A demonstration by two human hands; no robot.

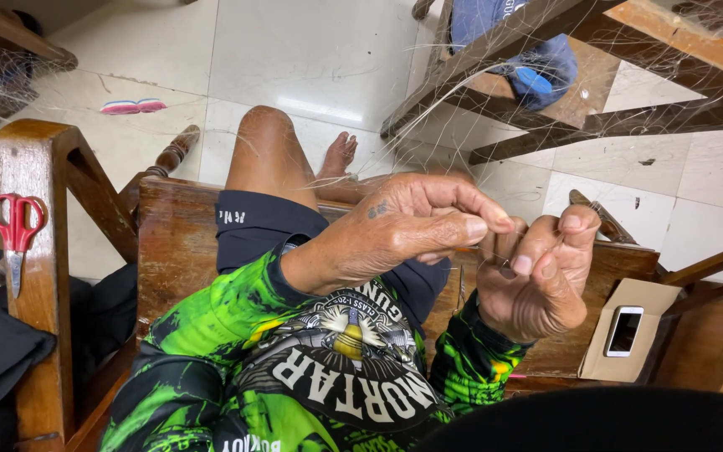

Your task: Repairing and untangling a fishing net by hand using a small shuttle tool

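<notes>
My left hand (395, 226) and my right hand (537, 272) meet in front of my chest, fingertips pinched together on fine, nearly clear strands of fishing net (462, 109). The net stretches away from my fingers up to a wooden chair frame (546, 33) at the top right. My left thumb and forefinger press on the strand where the two hands touch. My bare knee (265, 146) and foot (340, 155) rest on the wooden bench (177, 243) under my hands.
Red-handled scissors (14, 238) hang on the bench's armrest post at the left. A white phone (625, 331) lies on a cardboard piece at the right. A flip-flop (131, 106) lies on the tiled floor. Dark cloth (2, 343) is bunched at the lower left.
</notes>
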